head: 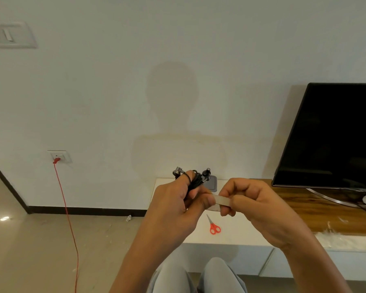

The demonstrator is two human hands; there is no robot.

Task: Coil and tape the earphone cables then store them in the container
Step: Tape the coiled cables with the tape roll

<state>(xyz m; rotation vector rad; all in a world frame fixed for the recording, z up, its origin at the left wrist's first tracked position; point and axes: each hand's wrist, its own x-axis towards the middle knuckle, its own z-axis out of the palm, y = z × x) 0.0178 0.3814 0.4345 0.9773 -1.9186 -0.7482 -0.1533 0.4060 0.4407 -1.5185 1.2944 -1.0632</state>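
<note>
Head view: the left hand [178, 206] is clenching round one coiled bundle of black earphone cable [195, 182]. The bundle is sticking up out of the top of the fist, with a loop passing over the forefinger and two earbuds poking out above the fingers.

The right hand [256, 208] is pinching one strip of pale tape [222, 201] between thumb and curled fingers. The strip is stretching leftward to the left thumb, just below the bundle.

Both hands are hovering over the left end of the white cabinet top [237, 235]. One pair of red scissors [215, 226] is lying on it below the hands, nearer the front edge. One grey container [212, 184] is sitting by the back edge, partly hidden behind the bundle. One dark television [334, 134] is standing on the wooden part to the right.
</note>
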